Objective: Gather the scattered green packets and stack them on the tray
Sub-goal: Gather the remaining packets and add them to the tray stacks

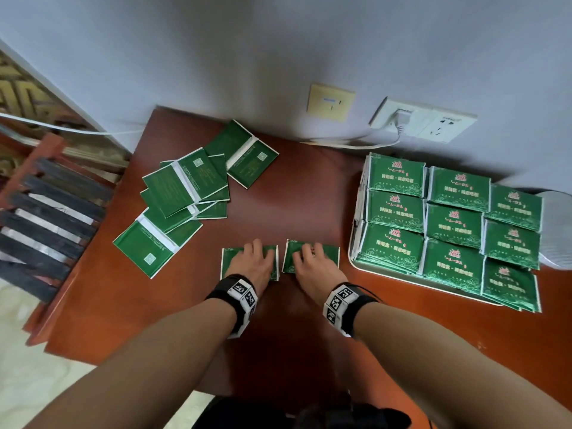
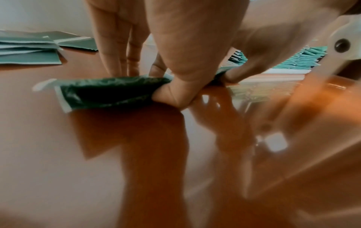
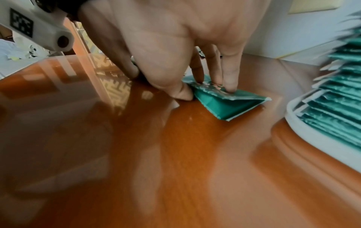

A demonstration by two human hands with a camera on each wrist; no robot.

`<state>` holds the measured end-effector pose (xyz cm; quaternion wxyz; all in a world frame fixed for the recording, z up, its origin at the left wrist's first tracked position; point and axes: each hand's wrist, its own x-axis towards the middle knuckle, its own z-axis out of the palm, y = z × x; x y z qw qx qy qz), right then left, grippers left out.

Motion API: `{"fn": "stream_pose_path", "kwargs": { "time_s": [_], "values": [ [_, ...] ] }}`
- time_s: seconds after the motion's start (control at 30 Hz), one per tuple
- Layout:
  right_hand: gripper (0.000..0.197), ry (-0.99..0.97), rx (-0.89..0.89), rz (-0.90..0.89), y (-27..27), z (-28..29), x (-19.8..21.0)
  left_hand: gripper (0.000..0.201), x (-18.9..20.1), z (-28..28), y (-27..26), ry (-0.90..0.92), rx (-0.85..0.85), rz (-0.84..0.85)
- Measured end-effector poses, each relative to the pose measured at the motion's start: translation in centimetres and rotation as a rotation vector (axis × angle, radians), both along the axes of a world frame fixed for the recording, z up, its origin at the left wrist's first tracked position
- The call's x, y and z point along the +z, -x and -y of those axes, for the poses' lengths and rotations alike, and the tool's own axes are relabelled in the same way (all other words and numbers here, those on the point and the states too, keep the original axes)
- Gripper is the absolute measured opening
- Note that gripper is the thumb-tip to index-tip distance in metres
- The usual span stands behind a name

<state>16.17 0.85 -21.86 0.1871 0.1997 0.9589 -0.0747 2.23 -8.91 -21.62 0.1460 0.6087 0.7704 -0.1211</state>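
1. Left hand (image 1: 251, 263): palm down at 6 o'clock of the table (image 1: 309, 196), laid on the left packet (image 1: 227, 258). Fingers (image 2: 115, 50) extended, slightly spread, tips on the far part of the packet; thumb (image 2: 173, 92) bent at the near edge, touching the tabletop.
2. Whether the thumb is hooked under that edge: cannot tell, blurred in the left wrist view.
3. Right hand (image 1: 315, 261): palm down just right of the left one, on the right packet (image 1: 331, 253). Three fingertips (image 3: 230, 86) close together, pressing the packet's top face; thumb (image 3: 181, 92) at its left near edge. Index fingertip dark and smeared in the right wrist view.
4. Right packet looks raised at the near edge, underside showing in the right wrist view (image 3: 230, 106). Pinched or just pressed: cannot tell.
5. The two packets lie side by side, narrow gap between, both mostly covered by the hands in the head view.
6. Loose packets (image 1: 182, 193): overlapping heap at 10 o'clock, back sides up, well apart from the hands.
7. Tray (image 1: 383, 272): white, at 3 o'clock, near the right hand. Only the near rim visible, rest buried under stacked packets (image 1: 448, 224) in a three-by-three-plus layout, printed faces up; rightmost stacks overhang the rim.
8. Print on the packets too small to read. Both wrist views motion-blurred, lower halves just glossy tabletop.
9. Forearms run from the bottom corners, wrist bands (image 1: 243, 294) with coded tags on both.
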Motion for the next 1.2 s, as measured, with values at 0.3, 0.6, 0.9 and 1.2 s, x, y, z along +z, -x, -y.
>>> {"fn": "stream_pose_path", "kwargs": {
  "time_s": [0.3,0.6,0.9,1.2],
  "values": [
    [0.034,-0.028,-0.012,0.055,0.4,0.0,-0.3,0.022,-1.5,0.7,0.6,-0.040,-0.068,-0.006],
    [0.027,0.089,-0.072,0.079,1.5,-1.6,4.1,0.041,4.2,-1.8,2.5,0.245,0.077,0.118],
    [0.025,0.031,-0.213,-0.400,1.1,-6.2,11.0,0.009,10.9,-8.6,3.7,-0.162,0.126,0.223],
    [0.036,-0.131,-0.342,-0.500,-7.6,-13.2,14.6,0.011,15.4,-19.4,-2.9,-0.350,-0.028,0.283]
  ]
}}
